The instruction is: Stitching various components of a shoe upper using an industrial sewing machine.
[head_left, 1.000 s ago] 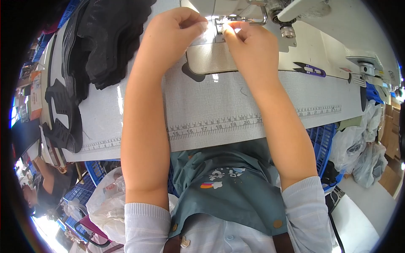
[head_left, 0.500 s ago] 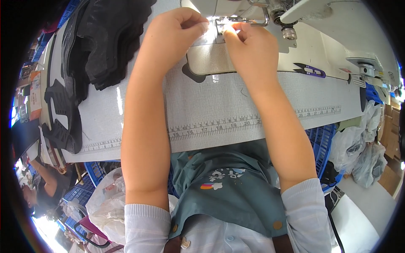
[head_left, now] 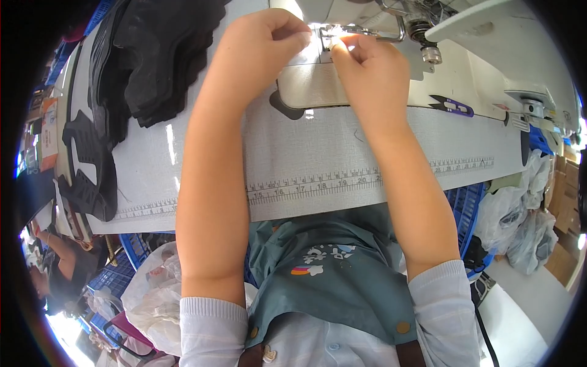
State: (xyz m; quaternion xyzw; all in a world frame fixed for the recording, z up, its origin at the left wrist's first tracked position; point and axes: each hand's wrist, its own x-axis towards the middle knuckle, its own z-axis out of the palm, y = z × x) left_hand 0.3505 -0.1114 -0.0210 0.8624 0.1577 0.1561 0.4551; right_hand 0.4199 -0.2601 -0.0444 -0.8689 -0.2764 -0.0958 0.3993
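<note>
My left hand [head_left: 264, 38] and my right hand [head_left: 369, 68] meet at the needle area of a white sewing machine [head_left: 489, 37], above its metal bed plate [head_left: 309, 92]. The fingertips of both hands are pinched together just under the presser foot [head_left: 333, 30]. Whatever sits between them is too small to make out. Both forearms stretch over the grey table top [head_left: 293, 153].
Stacks of black cut fabric pieces [head_left: 159, 55] lie at the table's left. Purple thread snips [head_left: 451, 106] rest on the machine bed. A printed ruler strip [head_left: 318, 182] runs along the table's front edge. Blue crates [head_left: 465, 208] and plastic bags [head_left: 520, 214] stand below.
Both hands stay at the needle; only the fingertips shift slightly and the view has tilted a little.
</note>
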